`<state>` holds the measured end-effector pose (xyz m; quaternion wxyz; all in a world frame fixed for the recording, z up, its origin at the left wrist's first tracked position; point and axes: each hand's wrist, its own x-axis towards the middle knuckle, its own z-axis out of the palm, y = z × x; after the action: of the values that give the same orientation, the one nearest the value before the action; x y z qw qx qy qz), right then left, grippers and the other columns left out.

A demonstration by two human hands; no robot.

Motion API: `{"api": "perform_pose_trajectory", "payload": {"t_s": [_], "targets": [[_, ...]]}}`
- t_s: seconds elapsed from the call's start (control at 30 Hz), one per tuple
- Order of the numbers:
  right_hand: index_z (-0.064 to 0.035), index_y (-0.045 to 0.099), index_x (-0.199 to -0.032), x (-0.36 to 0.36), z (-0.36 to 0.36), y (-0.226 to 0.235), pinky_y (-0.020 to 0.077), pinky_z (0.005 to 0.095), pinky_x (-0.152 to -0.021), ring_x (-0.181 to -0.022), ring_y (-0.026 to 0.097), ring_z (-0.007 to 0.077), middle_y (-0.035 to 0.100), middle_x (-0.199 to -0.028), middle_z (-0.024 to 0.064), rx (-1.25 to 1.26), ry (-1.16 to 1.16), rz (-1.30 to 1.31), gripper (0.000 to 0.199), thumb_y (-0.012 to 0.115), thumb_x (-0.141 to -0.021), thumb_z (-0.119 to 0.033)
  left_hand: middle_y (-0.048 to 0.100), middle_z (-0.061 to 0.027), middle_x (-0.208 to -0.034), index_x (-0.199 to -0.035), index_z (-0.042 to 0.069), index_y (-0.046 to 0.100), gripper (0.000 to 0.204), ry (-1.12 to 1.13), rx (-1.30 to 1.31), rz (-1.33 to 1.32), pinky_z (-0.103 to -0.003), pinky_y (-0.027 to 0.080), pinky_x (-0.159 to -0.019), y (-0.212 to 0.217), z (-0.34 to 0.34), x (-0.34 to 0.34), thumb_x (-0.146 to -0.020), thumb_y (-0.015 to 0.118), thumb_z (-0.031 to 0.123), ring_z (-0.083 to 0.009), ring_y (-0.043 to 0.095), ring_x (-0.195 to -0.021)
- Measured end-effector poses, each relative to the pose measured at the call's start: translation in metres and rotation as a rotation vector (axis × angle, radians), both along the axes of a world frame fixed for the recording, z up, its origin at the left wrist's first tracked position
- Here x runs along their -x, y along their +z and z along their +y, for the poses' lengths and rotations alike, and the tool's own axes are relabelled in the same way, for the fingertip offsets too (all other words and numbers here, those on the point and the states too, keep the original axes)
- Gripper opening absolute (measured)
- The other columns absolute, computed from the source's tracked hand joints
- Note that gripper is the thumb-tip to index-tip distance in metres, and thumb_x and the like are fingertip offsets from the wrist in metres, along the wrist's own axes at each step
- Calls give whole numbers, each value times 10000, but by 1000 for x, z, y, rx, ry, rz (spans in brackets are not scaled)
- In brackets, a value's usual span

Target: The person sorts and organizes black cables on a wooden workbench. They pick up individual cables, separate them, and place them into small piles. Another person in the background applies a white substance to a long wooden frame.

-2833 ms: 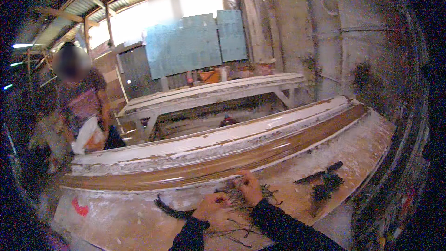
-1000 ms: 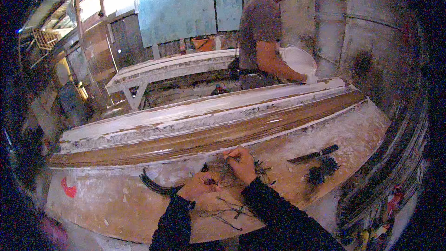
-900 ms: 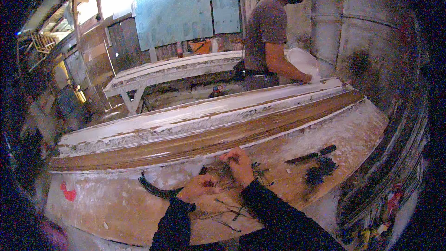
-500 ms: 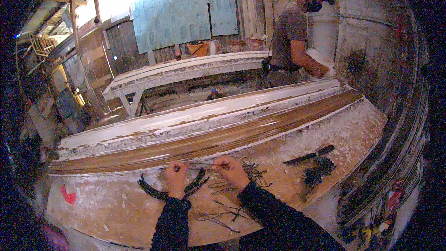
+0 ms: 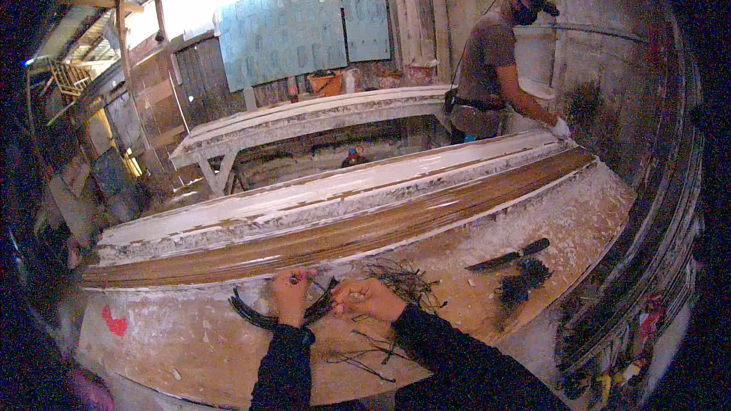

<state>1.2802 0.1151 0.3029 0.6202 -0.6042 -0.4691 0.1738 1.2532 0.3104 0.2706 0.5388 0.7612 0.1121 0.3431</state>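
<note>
Both hands, the left hand (image 5: pixel 291 294) and right hand (image 5: pixel 371 298), pinch a thin dark wire (image 5: pixel 324 297) near the worktop's (image 5: pixel 190 342) front edge. A curved black strip (image 5: pixel 263 318) lies beneath them. Another person (image 5: pixel 499 61) stands at the far right corner.

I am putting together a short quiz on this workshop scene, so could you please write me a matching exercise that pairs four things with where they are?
Things:
1. left hand
2. dark trowel
3. red mark
4. co-worker

Places:
A. far end of the long mould, top right
B. pinching thin dark strands with the right hand
C. lying on the worktop, right of the hands
D. on the worktop's left end

Pairs: 1-B, 2-C, 3-D, 4-A
</note>
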Motion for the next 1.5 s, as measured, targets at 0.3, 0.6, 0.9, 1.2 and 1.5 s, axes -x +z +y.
{"api": "perform_pose_trajectory", "payload": {"t_s": [0.3, 0.6, 0.9, 1.2, 1.5], "targets": [[-61, 559, -707, -11, 1, -8, 407, 239, -651, -719, 508, 84, 566, -724, -2, -64, -392, 90, 129, 652, -730, -148, 585, -10, -708, -755, 45, 583, 131, -400, 109, 112, -237, 411, -657, 31, -24, 19, -702, 664, 133, -91, 520, -684], [-63, 555, -729, -21, -7, -8, 411, 300, -672, -714, 528, 215, 559, -746, 63, 83, -846, -391, 93, 608, -658, -33, 487, 32, -695, -686, 75, 511, 184, -1161, 165, 262, -219, 360, -569, 26, -27, 26, -724, 650, 189, -75, 453, -618], [-61, 572, -752, -22, -3, -10, 419, 324, -760, -821, 535, 245, 570, -823, 81, 17, -826, -419, 101, 607, -660, -39, 436, 32, -568, -632, 91, 509, 155, -576, 347, 237, -198, 318, -503, 34, -9, 27, -730, 612, 151, -50, 399, -547], [-69, 617, -776, -9, 1, -4, 417, 315, -784, -910, 518, 180, 539, -983, 56, -4, -180, -38, 93, 647, -721, -138, 510, -8, -610, -656, 23, 550, 181, -50, 39, 59, -241, 381, -571, 21, 10, 12, -694, 658, 164, -103, 466, -591], [-62, 618, -805, 4, 1, 3, 401, 312, -828, -1012, 458, 165, 540, -978, 38, 16, 127, 160, 124, 669, -698, -99, 571, -13, -634, -667, 34, 604, 162, 3, -4, 130, -228, 399, -575, 20, 6, 10, -654, 707, 159, -81, 496, -605]]}}
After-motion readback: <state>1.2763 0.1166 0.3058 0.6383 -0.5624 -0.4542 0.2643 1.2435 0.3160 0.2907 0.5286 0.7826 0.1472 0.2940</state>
